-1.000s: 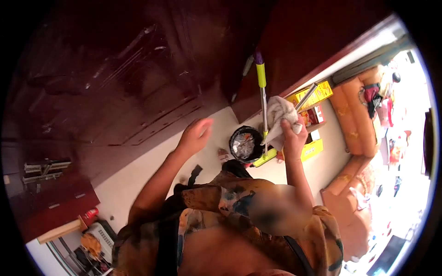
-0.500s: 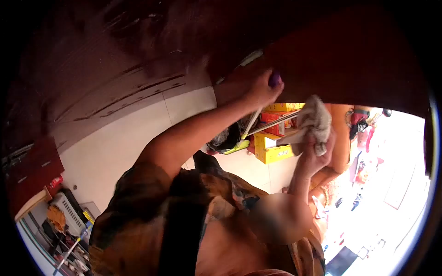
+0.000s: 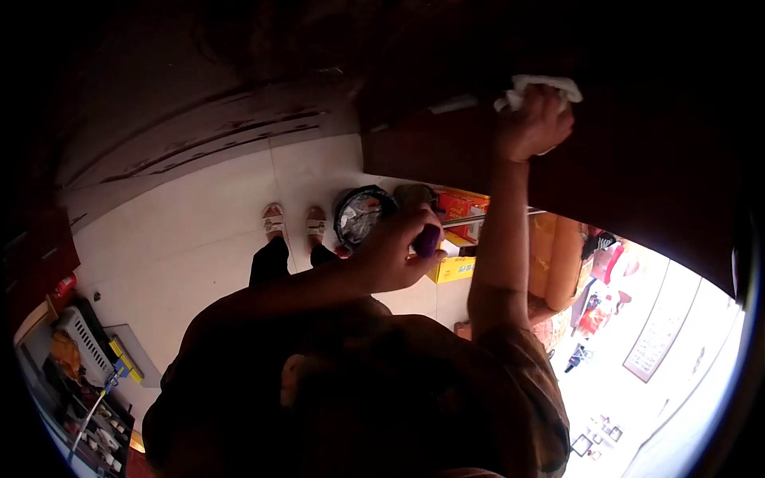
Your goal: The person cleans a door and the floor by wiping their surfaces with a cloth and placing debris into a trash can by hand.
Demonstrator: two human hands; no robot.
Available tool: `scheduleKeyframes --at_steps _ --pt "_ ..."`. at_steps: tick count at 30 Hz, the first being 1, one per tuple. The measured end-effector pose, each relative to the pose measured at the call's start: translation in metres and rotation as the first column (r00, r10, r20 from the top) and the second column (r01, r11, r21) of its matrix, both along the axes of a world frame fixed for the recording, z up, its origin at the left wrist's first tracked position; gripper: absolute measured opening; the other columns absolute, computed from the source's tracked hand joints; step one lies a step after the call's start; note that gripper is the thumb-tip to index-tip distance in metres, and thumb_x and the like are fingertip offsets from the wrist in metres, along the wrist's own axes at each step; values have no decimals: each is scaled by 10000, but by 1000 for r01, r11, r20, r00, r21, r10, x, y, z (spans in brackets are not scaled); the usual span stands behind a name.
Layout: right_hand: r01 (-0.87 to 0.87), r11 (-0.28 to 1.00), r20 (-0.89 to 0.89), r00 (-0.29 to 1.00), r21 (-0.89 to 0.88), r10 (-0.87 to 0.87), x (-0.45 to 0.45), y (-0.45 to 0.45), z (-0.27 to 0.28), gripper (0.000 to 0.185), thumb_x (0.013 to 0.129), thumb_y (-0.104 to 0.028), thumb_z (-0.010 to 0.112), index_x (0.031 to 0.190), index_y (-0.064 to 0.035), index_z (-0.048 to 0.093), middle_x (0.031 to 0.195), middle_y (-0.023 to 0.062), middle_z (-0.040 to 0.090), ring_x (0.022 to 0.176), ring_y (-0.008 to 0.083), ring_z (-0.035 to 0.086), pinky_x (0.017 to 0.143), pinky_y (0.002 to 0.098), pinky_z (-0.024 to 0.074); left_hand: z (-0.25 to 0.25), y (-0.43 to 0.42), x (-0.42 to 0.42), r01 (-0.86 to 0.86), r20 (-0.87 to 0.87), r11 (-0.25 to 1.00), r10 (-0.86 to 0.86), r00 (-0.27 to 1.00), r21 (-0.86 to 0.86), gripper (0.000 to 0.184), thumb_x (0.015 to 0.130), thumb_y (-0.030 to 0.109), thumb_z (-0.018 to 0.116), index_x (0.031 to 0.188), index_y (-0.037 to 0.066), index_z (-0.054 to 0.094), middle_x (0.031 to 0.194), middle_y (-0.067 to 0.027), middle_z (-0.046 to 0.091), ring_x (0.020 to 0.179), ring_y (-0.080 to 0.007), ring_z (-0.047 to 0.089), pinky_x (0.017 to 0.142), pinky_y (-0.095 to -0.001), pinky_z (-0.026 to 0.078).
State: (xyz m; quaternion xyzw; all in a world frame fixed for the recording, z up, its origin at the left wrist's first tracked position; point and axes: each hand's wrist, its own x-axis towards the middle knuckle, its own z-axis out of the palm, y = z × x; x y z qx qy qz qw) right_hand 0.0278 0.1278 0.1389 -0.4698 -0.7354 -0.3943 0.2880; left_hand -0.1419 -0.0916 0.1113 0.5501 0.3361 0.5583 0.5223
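Observation:
My right hand (image 3: 538, 127) is raised at the upper right, its fingers closed on a crumpled whitish cloth (image 3: 546, 82). The cloth lies against, or very close to, a dark red-brown panel (image 3: 629, 159); the dim light hides the exact contact. Lower and to the left, my left hand (image 3: 398, 251) is wrapped round a small purple object (image 3: 428, 240), whose full shape its fingers hide. A pale handle-like strip (image 3: 454, 103) is fixed on the panel, left of the cloth.
Below the panel stand a black-lined bin (image 3: 362, 219), a red box (image 3: 460, 209) and a yellow box (image 3: 454, 269). A wooden chair-like piece (image 3: 555, 259) is at the right. Drawers (image 3: 223, 135) run along the upper left; a grey crate (image 3: 84, 342) sits lower left.
My right hand has gone up with the cloth to the dark panel. My left hand has come down from the panel with the purple object. The view has shifted, and two sandalled feet now show.

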Motion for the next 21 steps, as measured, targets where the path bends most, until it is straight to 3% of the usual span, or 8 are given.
scheduleKeyframes --at_steps 1,3,4,9,11,13,16,21 --pt "288 951 546 781 116 -303 45 15 -66 242 677 -127 603 913 -140 655 1032 27 608 989 292 539 799 425 416 0 -3 -2 9 12 1000 -9 1000 -5 271 722 -19 690 916 51 513 876 -94 543 791 -223 552 703 -319 435" --pt "277 960 582 787 -33 -207 51 7 -111 230 685 -94 591 907 -112 652 1033 34 611 1006 304 536 805 435 422 -2 -9 -2 12 20 1000 -13 1000 24 272 722 -10 692 920 59 519 883 -96 547 787 -218 551 697 -314 433" --pt "-109 959 15 993 -261 117 8 -17 -98 225 688 -80 587 903 -97 649 1036 40 611 1012 305 536 808 434 428 -3 -11 -4 22 19 999 -22 1000 30 275 722 -10 692 925 59 520 885 -97 547 785 -219 552 693 -314 434" --pt "-120 872 -159 986 -475 49 -7 -44 -64 273 662 -22 626 928 -76 655 976 90 661 917 338 598 735 356 493 -2 -20 -13 37 54 999 -37 998 7 292 726 -24 685 957 56 526 909 -98 542 777 -217 549 674 -314 434" --pt "-93 803 -445 867 -588 -226 -3 -63 -61 220 714 -86 661 931 -53 649 936 106 671 893 327 621 744 369 505 -1 -21 -15 46 55 999 -47 997 20 291 727 -26 683 957 57 527 909 -97 541 780 -215 547 677 -311 434" --pt "-228 792 -739 566 -567 -366 -7 -77 -59 211 798 -142 664 958 -7 639 851 117 686 777 240 655 715 368 520 -2 -20 -15 32 57 998 -35 998 48 292 726 -27 684 958 58 527 907 -96 541 778 -214 546 677 -309 433" --pt "-553 771 -803 -277 -316 -528 -15 -80 -84 245 825 -68 614 1031 63 607 993 124 667 864 235 645 759 353 529 -2 -21 -18 60 35 998 -61 998 26 305 719 -28 687 963 61 526 910 -97 543 777 -217 552 674 -309 437" --pt "-603 793 -368 -720 -85 -588 -15 -8 -174 421 912 -110 576 1296 4 447 1294 133 508 1157 282 532 938 437 501 -9 -19 -18 59 30 997 -61 998 54 323 709 -24 692 970 63 522 917 -98 549 786 -222 562 678 -318 447"
